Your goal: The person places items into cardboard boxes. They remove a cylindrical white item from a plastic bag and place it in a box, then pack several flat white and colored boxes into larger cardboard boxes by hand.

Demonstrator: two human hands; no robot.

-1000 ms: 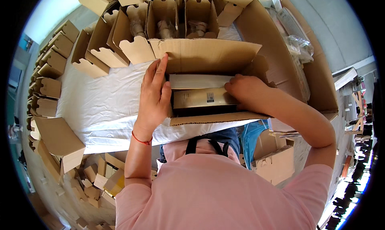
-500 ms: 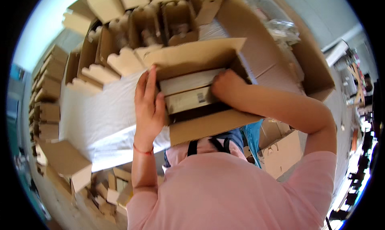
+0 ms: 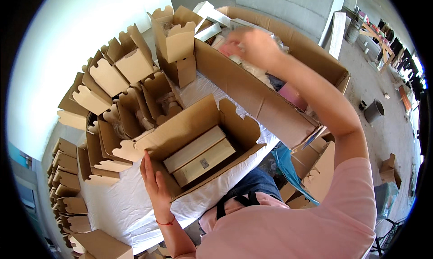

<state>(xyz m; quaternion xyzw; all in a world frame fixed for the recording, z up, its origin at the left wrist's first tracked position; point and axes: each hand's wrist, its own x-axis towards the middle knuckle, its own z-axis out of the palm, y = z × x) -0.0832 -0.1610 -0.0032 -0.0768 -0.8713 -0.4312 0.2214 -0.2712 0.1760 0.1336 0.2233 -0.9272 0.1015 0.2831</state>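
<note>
An open brown cardboard box (image 3: 189, 126) stands on the white-covered table in front of me. Two slim pale boxes (image 3: 205, 163) lie side by side inside it, leaving a gap toward its right end. My left hand (image 3: 155, 182) rests against this box's left end, fingers extended and holding nothing. Over a large long carton (image 3: 243, 90) at the back right, my right hand (image 3: 257, 47) reaches in with bent fingers. Motion blurs those fingertips, and I cannot tell whether they grip anything. Clear plastic wrap and mixed items, one pink (image 3: 291, 96), show inside the large carton.
Several open brown boxes (image 3: 108, 78) crowd the table's far left, some holding plastic-wrapped things. White boxes (image 3: 208, 31) lie at the back by the large carton. More cartons (image 3: 67, 182) are stacked at the left, and a blue plastic bag (image 3: 284, 164) hangs at my right.
My right hand has left the inside of the brown box and moved up and away over the large carton. My left hand stays at the box's left end. The view has shifted.
</note>
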